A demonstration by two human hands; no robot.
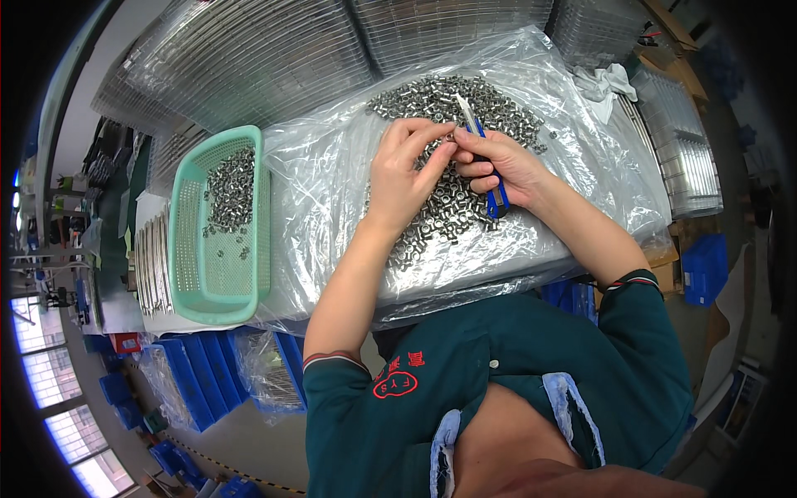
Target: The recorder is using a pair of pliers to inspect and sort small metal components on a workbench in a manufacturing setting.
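Note:
My right hand [498, 162] grips a blue utility knife [490, 166] with its blade pointing away from me. My left hand [403, 170] pinches a small metal nut right at the blade, the fingertips of both hands meeting. Under the hands lies a heap of small silvery metal nuts [452, 108] spread over a clear plastic sheet [332, 166] on the table.
A mint-green plastic basket [217, 286] stands at the left, holding several of the same nuts. Stacks of clear plastic trays [249, 50] fill the far side. A white cloth [602, 83] lies at the right. Blue bins [195, 378] sit below the table's left front.

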